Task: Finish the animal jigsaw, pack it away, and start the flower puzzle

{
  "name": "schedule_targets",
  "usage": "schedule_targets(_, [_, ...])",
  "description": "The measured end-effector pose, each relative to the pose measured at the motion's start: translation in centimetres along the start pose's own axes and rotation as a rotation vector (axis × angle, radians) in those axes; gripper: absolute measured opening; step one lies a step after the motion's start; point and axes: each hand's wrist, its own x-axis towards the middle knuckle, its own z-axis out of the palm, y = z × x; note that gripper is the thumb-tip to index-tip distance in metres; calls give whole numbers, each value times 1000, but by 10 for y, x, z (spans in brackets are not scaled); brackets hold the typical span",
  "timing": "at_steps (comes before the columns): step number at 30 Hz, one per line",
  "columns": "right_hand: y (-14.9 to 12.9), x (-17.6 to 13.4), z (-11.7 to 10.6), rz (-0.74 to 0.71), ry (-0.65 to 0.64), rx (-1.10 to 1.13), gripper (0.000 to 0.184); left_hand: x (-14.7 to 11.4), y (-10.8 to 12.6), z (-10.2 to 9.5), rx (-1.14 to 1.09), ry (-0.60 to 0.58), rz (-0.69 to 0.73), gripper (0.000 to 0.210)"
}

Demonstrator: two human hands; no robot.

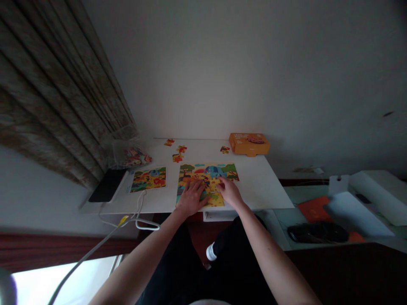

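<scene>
A colourful jigsaw puzzle [208, 173] lies flat near the front edge of a white table [263, 182]. My left hand [191, 195] rests palm down on the puzzle's lower left part, fingers spread. My right hand [229, 191] presses on its lower right part, fingertips on the pieces. Whether a piece sits under either hand is hidden. Three loose pieces [178, 153] lie behind the puzzle, and one more piece [224, 149] lies by the orange box [249, 144].
A reference picture card [149, 178] lies left of the puzzle. A clear plastic bag [130, 154] with pieces and a black phone [107, 185] sit at the table's left. White cables [140, 212] hang off the front edge. A curtain hangs on the left.
</scene>
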Motion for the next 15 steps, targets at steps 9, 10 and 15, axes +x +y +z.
schedule_targets(9, [0, -11, -4, -82, 1, -44, 24, 0, 0, 1, 10, 8, -6, 49])
schedule_targets(10, [-1, -12, -4, -93, 9, -50, 23, 0, 0, 0, 10, 6, -3, 49])
schedule_targets(15, [-6, -16, -7, -131, 17, -78, 21, -1, 2, -4, 43, -16, 17, 50])
